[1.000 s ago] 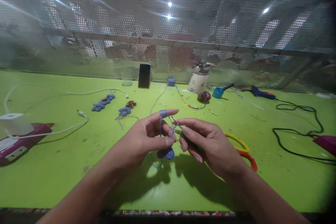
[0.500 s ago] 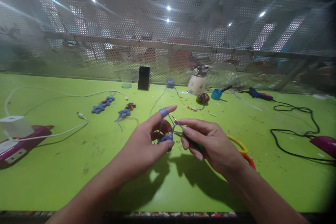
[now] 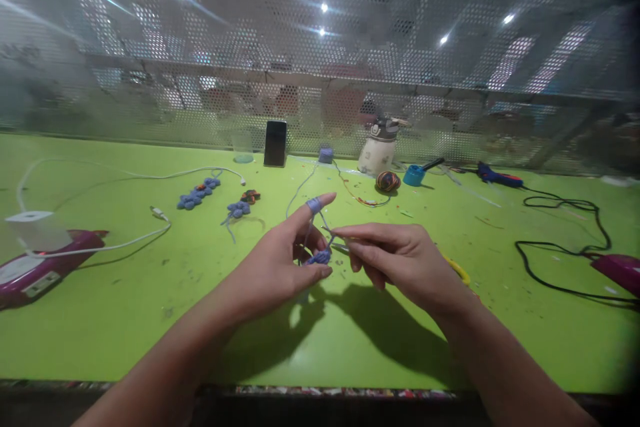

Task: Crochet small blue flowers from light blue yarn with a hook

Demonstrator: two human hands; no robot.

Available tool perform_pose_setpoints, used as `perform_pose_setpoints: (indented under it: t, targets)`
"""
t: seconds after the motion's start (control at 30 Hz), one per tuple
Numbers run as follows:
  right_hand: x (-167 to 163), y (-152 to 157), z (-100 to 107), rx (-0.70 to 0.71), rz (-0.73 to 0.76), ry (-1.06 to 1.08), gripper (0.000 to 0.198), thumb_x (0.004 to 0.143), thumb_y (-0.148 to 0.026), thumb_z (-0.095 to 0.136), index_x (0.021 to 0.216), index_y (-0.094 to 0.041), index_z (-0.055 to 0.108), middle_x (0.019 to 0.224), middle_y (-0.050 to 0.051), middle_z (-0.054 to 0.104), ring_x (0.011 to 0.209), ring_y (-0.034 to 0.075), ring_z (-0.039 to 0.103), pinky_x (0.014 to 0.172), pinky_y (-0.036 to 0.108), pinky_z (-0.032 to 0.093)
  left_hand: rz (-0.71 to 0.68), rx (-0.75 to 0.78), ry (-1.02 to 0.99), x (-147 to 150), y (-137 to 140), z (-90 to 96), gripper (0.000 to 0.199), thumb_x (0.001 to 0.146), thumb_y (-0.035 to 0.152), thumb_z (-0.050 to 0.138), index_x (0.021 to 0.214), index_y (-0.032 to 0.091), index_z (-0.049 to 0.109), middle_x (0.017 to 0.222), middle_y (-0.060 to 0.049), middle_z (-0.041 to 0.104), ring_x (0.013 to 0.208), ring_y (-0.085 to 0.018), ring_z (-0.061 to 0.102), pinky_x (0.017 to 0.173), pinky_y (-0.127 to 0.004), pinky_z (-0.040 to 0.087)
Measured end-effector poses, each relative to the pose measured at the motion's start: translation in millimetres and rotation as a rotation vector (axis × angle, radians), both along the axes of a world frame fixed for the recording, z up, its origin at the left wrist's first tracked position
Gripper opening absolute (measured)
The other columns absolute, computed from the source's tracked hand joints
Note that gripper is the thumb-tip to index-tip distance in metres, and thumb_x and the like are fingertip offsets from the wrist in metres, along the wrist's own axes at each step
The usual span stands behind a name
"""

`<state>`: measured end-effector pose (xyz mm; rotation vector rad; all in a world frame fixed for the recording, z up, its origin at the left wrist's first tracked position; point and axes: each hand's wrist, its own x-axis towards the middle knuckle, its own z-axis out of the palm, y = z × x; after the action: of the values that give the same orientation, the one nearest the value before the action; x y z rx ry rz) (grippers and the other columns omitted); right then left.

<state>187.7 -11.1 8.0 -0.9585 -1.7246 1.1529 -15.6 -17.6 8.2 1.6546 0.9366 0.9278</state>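
My left hand point(image 3: 285, 257) pinches a small piece of purple-blue crochet point(image 3: 319, 258) between thumb and fingers. Yarn point(image 3: 313, 205) is wound round its raised index finger, and a strand runs back to a purple-blue yarn ball point(image 3: 326, 155). My right hand point(image 3: 393, 253) is closed on a crochet hook point(image 3: 342, 232), whose thin metal tip touches the yarn near the crochet piece. The hook's handle is hidden in the palm. Behind my right hand the yellow handle of a pair of scissors point(image 3: 459, 271) partly shows.
Crocheted flowers point(image 3: 199, 193) and a smaller crochet piece point(image 3: 239, 209) lie on the left. A phone point(image 3: 275, 143), a pale bottle point(image 3: 377, 150), a multicoloured yarn ball point(image 3: 387, 181) and a blue container point(image 3: 413, 175) stand at the back. Power strips point(image 3: 50, 270) and cables flank both sides.
The hook tip has dropped from pointing up beside the yarn to lying flatter and lower at the loop. My right hand has rolled over, hiding the green handle. The view has shifted slightly.
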Motion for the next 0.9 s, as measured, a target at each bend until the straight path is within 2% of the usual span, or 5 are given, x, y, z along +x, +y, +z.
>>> perform_pose_setpoints:
  t: [0.13,0.33,0.53,0.77,0.9]
  targets:
    - [10.8,5.1,4.7,0.032,-0.032,0.018,0.024,0.082,-0.020,0.066,0.102,-0.021,0.080,0.059,-0.002,0.059,0.040,0.003,0.044,0.039,0.016,0.035,-0.011,-0.048,-0.060,-2.1,4.4,-0.2,0.084,0.073,0.013,0.069,0.149,0.023,0.036,0.089,0.000,0.056,0.078,-0.016,0.056,0.071,-0.033,0.045]
    - [18.2,9.4,9.1,0.013,-0.011,-0.017,0.025,0.079,-0.018,0.067,0.100,-0.019,0.081,0.057,-0.002,0.058,0.039,0.003,0.043,0.038,0.016,0.033,0.038,-0.126,-0.188,-0.1,4.3,1.0,0.072,0.073,0.013,0.072,0.141,0.016,0.048,0.076,0.005,0.054,0.069,-0.011,0.051,0.068,-0.029,0.040]
    - [21.2,5.3,14.1,0.076,-0.004,-0.030,0.026,0.077,-0.015,0.065,0.097,-0.019,0.082,0.054,-0.001,0.058,0.041,0.004,0.042,0.037,0.016,0.030,0.057,-0.168,-0.284,-3.2,3.2,-0.2,0.053,0.076,0.017,0.075,0.127,0.015,0.060,0.082,0.003,0.059,0.078,-0.012,0.060,0.079,-0.031,0.043]
    - [18.7,3.8,12.4,0.150,-0.003,-0.134,0.025,0.082,-0.020,0.064,0.102,-0.018,0.080,0.056,-0.002,0.058,0.042,0.005,0.041,0.040,0.018,0.033,0.016,-0.127,-0.172,1.2,-1.5,2.5,0.063,0.081,0.020,0.069,0.139,0.011,0.049,0.077,0.003,0.054,0.071,-0.012,0.053,0.070,-0.030,0.042]
    - [5.5,1.2,5.2,0.207,-0.003,-0.161,0.025,0.086,-0.023,0.066,0.107,-0.018,0.078,0.072,0.002,0.071,0.058,0.011,0.058,0.053,0.022,0.047,0.054,-0.035,-0.039,8.7,-4.9,1.3,0.068,0.081,0.019,0.063,0.145,0.009,0.041,0.077,0.002,0.053,0.069,-0.014,0.049,0.067,-0.032,0.041]
